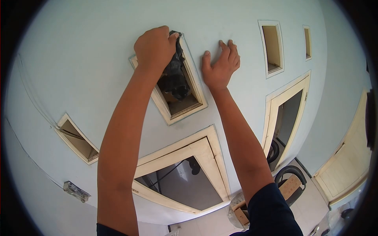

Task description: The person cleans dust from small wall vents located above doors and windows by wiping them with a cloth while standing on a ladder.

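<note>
My left hand (155,48) is closed at the top of a small cream-framed opening (188,112) in the wall, its fingers gripping a crumpled black sheet (173,76). The sheet hangs down from that hand into the opening, with its lower end bunched in a dark lump above the sill. To the right of the frame, my right hand (221,67) has its fingers spread and slightly bent, fingertips at the pale wall (236,23). It holds nothing.
Below is a larger framed window (224,192) with dark glass. Other small openings (272,47) sit to the right and left (76,139), the left one with cable through it. An electrical box (76,191) hangs low left. A black chair (301,177) holding cardboard (290,186) stands below right.
</note>
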Demonstrator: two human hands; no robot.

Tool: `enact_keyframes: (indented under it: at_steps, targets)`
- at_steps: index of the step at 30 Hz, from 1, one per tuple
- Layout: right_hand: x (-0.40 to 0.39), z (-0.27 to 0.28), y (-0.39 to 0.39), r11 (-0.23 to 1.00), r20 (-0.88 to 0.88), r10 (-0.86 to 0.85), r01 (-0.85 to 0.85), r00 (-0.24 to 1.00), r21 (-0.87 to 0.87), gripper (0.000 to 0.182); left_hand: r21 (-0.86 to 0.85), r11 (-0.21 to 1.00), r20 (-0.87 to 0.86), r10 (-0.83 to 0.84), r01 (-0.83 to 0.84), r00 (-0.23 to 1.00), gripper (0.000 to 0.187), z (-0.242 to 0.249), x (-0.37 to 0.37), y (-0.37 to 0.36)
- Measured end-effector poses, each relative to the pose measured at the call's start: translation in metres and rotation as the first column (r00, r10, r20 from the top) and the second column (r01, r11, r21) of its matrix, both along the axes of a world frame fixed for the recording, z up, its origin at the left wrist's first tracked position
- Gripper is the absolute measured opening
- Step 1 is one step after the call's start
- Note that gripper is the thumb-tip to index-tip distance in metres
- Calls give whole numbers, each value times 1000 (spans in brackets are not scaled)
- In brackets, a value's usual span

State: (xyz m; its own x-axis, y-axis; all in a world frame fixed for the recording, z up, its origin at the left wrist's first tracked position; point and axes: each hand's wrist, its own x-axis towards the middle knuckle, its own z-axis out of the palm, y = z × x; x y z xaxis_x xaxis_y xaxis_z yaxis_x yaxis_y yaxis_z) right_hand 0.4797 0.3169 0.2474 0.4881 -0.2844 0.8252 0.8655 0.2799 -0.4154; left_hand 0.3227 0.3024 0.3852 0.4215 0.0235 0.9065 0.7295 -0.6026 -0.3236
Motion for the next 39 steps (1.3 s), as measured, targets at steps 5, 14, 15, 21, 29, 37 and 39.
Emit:
enact_keyframes:
  at_steps: [5,14,15,21,29,37,39]
  targets:
    - [1,3,-1,1000,19,-7,7,1000,18,56,61,998,-43,-5,8,999,43,6,-6,7]
    - [-1,1,-1,1000,-10,4,-4,1000,-4,55,-104,987,38,128,-123,991,33,7,9,-11]
    - [0,1,-1,1000,-3,7,-7,1000,4,55,-108,986,39,130,-125,991,33,8,5,-9]
    - [2,0,-1,1000,1,16,-16,1000,15,54,-220,975,-183,-17,-24,983,49,27,-41,-7]
    - [-2,1,0,1000,-1,9,-9,1000,28,53,-57,992,-61,107,-111,992,46,17,-5,-2]
    - [0,1,-1,999,-1,17,-17,1000,41,52,-63,996,-372,42,-70,927,36,31,-45,-1]
    - [0,2,0,999,-3,10,-10,1000,43,52,-62,994,-335,63,-89,940,36,28,-38,-10]
